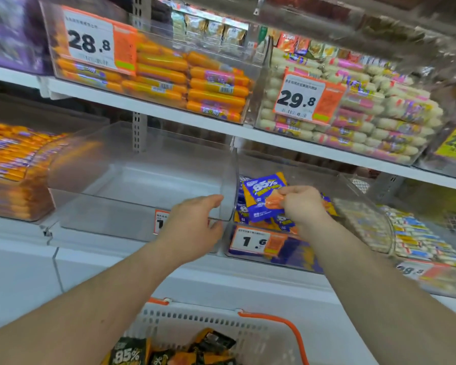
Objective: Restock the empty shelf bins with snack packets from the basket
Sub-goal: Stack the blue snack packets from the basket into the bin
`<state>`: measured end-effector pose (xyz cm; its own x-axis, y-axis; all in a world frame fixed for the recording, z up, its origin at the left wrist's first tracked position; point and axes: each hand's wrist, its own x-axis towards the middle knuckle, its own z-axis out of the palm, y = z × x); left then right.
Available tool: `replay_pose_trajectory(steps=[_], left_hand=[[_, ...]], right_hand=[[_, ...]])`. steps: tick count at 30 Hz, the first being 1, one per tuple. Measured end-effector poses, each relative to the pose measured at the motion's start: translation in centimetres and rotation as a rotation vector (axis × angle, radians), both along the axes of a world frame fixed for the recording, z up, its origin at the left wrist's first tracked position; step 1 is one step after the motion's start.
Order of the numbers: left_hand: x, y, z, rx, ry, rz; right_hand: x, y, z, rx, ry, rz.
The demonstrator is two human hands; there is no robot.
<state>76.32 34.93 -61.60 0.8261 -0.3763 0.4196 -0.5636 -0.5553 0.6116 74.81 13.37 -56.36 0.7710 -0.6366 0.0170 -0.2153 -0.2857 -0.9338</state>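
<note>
A clear plastic bin (132, 164) with nothing in it sits on the lower shelf. My left hand (195, 222) grips its front right corner, with the thumb on the rim. To its right, a second clear bin (358, 196) holds several blue and orange snack packets. My right hand (304, 206) pinches one blue packet marked 85% (263, 196) above that pile. At the bottom, a white basket (195, 322) with orange handles holds several black and orange snack packets (211, 343).
The upper shelf (153, 106) carries bins of orange sausages (208, 85) and white sausage sticks (379, 114) with price tags. Bins of orange packs (11, 159) stand at the left, and white sticks (411, 238) at the right. Price labels hang on the bin fronts.
</note>
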Motion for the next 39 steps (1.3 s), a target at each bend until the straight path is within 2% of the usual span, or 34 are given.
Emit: replay_pose_trajectory(steps=[2, 4, 6, 11, 13, 15, 16, 17, 19, 20, 21, 22, 24, 26, 29, 30, 32, 34, 39], left_hand=[[0.1, -0.2, -0.5, 0.16, -0.057, 0.005], [-0.1, -0.6, -0.8, 0.275, -0.093, 0.023], [-0.2, -0.8, -1.1, 0.324, -0.127, 0.035], [0.1, -1.1, -1.5, 0.345, -0.168, 0.035], [0.2, -1.2, -1.7, 0.281, -0.157, 0.038], [0.2, -1.1, -1.6, 0.158, -0.263, 0.049], [0.1, -1.0, -1.3, 0.116, -0.349, 0.046], [-0.1, -0.6, -0.8, 0.102, -0.412, 0.026], [-0.7, 0.2, 0.1, 0.187, -0.412, -0.106], [-1.0, 0.7, 0.4, 0.274, -0.344, -0.191], [-1.2, 1.4, 0.4, 0.42, -0.243, -0.26], [-1.1, 2.1, 0.1, 0.598, -0.151, -0.309], [-0.8, 4.0, -1.1, 0.904, 0.063, -0.368], [-0.4, 5.9, -2.8, 1.072, 0.296, -0.376], [0.6, 7.5, -5.2, 1.154, 0.467, -0.376], [0.7, 7.8, -5.6, 1.156, 0.483, -0.37], [0.8, 8.6, -6.1, 1.124, 0.548, -0.37], [0.5, 9.3, -6.2, 1.166, 0.592, -0.376], [0.7, 10.5, -6.9, 1.236, 0.623, -0.392]], right_hand=[[1.0, 0.7, -0.8, -0.125, 0.171, 0.156], [1.1, 1.3, -1.2, -0.391, 0.373, 0.288], [0.7, 1.6, -1.5, -0.595, 0.462, 0.297], [0.5, 1.2, -2.1, -0.576, 0.464, 0.307], [0.6, 1.1, -2.2, -0.57, 0.477, 0.305], [0.6, 1.0, -2.6, -0.637, 0.452, 0.282], [0.4, 1.0, -3.0, -0.733, 0.367, 0.216], [0.1, 1.0, -3.6, -0.859, 0.174, 0.113], [-1.2, 2.2, -5.1, -1.082, -0.411, 0.035], [-2.1, 3.4, -6.0, -1.133, -0.618, 0.104], [-3.0, 4.8, -7.4, -1.158, -0.718, 0.236], [-3.6, 6.3, -9.2, -1.146, -0.729, 0.373], [-4.5, 8.8, -13.6, -1.003, -0.577, 0.586], [-5.2, 11.5, -18.7, -0.82, -0.227, 0.736], [-5.6, 15.7, -25.2, -0.657, 0.425, 1.013], [-5.9, 17.2, -26.9, -0.594, 0.597, 1.075], [-6.3, 19.4, -30.3, -0.449, 0.812, 1.091], [-7.1, 21.1, -32.8, -0.351, 0.901, 1.062], [-8.5, 23.0, -36.0, -0.214, 0.833, 0.929]])
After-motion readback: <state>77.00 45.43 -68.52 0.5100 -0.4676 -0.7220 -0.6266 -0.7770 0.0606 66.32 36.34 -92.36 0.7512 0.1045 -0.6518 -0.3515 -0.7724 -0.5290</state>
